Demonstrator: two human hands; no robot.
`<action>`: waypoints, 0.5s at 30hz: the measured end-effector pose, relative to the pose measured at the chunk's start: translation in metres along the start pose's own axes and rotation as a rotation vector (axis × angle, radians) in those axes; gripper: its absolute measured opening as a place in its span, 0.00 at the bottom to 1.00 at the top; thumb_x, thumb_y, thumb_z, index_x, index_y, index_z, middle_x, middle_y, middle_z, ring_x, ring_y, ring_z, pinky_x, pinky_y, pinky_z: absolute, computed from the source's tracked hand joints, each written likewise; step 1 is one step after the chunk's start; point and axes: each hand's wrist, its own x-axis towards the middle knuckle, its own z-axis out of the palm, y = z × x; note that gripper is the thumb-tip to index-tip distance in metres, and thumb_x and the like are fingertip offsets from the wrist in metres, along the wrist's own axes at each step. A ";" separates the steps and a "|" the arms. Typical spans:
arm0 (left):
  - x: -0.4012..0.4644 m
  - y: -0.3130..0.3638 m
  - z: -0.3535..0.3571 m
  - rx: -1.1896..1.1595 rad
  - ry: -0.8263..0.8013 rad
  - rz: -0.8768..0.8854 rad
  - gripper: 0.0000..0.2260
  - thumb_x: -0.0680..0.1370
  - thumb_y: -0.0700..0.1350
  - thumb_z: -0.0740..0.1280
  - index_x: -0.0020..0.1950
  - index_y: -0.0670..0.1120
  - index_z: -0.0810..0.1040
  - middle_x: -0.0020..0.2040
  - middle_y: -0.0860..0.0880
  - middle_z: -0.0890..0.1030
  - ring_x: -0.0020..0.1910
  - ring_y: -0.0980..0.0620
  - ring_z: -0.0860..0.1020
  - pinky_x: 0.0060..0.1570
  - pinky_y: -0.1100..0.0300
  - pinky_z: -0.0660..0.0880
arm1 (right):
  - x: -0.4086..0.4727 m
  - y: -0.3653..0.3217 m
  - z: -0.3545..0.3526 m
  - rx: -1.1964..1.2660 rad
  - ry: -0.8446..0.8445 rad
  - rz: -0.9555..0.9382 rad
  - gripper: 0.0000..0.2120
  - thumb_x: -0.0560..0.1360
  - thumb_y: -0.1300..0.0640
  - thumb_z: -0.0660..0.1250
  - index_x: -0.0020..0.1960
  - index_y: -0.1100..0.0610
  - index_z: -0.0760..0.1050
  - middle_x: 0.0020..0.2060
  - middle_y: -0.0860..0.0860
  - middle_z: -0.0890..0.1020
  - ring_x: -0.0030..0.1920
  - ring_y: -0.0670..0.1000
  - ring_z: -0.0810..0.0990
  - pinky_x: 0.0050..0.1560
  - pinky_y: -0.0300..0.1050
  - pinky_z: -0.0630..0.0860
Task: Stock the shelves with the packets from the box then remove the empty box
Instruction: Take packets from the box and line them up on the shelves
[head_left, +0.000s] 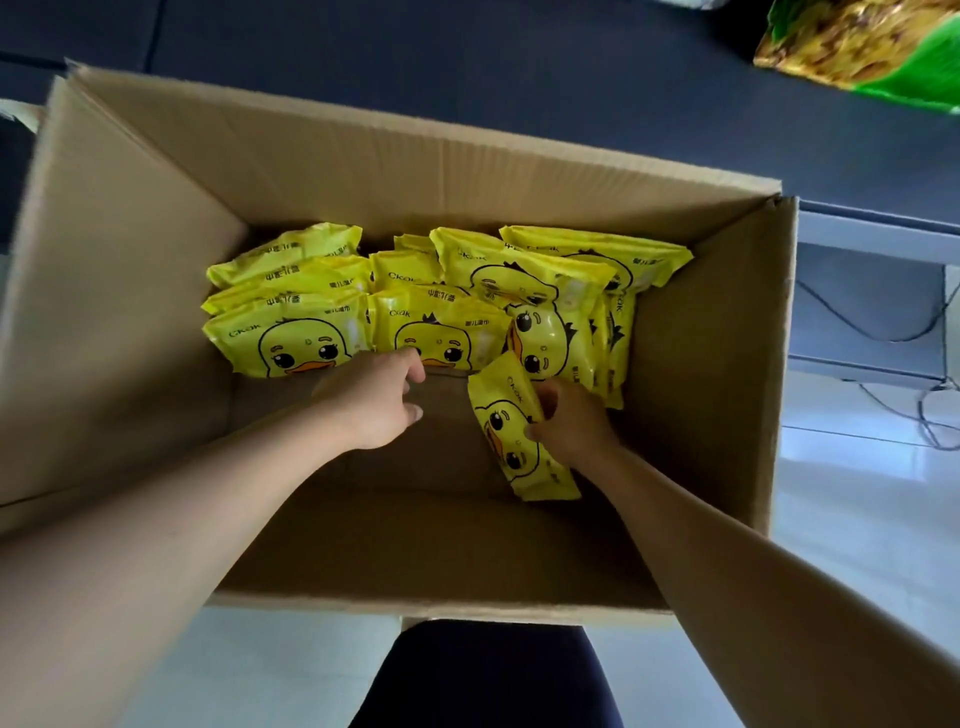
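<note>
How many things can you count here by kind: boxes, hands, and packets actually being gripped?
Cardboard box: 1
Hands in the box: 2, left hand and right hand
Yellow duck packet gripped by the right hand: 1
Total: 4
The loose packets overlap too much to count exactly.

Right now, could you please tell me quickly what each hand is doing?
Left hand: fingers curled onto the edge of a yellow duck-print packet in the cardboard box.
Right hand: grips a separate yellow duck-print packet.
</note>
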 end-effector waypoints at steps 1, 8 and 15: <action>0.001 -0.003 -0.001 0.005 0.005 -0.001 0.16 0.75 0.44 0.70 0.61 0.48 0.72 0.57 0.49 0.77 0.53 0.49 0.77 0.56 0.51 0.75 | 0.003 0.001 0.005 -0.030 -0.019 -0.004 0.20 0.71 0.64 0.71 0.62 0.57 0.75 0.57 0.53 0.80 0.58 0.53 0.78 0.52 0.41 0.71; 0.010 0.000 -0.005 -0.032 0.254 0.113 0.12 0.74 0.41 0.70 0.57 0.48 0.75 0.57 0.50 0.78 0.53 0.50 0.77 0.52 0.51 0.76 | 0.013 0.000 0.033 0.015 -0.005 0.126 0.15 0.75 0.58 0.67 0.60 0.58 0.69 0.54 0.56 0.78 0.55 0.58 0.78 0.50 0.49 0.75; 0.028 0.046 -0.031 0.125 0.679 0.409 0.17 0.69 0.37 0.73 0.56 0.46 0.75 0.58 0.47 0.73 0.57 0.45 0.72 0.48 0.51 0.72 | 0.007 -0.003 0.013 0.095 0.015 0.029 0.17 0.75 0.60 0.66 0.63 0.58 0.71 0.57 0.54 0.78 0.57 0.55 0.77 0.54 0.44 0.74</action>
